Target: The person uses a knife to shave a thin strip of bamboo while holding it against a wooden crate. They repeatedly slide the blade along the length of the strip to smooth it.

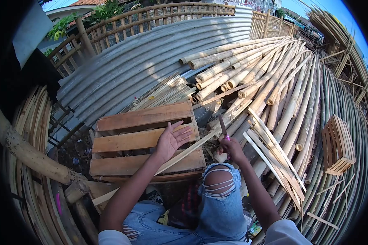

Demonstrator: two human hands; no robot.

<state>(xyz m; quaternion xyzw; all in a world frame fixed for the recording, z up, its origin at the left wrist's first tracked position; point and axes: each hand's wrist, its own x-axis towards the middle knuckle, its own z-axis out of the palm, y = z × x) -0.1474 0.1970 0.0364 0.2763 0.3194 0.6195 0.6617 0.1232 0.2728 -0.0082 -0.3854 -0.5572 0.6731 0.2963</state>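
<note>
My left hand (172, 141) is spread palm up above a slatted wooden crate (129, 142), with nothing in it. My right hand (232, 150) grips a knife (223, 125) by its pink handle, the blade pointing up and away from me. A long split bamboo strip (185, 154) slants from the lower left, beneath my left forearm, to near the knife. Its far end lies close to my right hand, over some shavings. Below both hands is my bent knee in ripped jeans (221, 212).
Bamboo poles (233, 73) are piled ahead and to the right, with split strips (276, 159) across them. A small crate (338, 145) rests on the right. Corrugated sheeting (151, 61) stands behind the crate. At left, a thick pole (37, 161) crosses bundled slats (30, 122).
</note>
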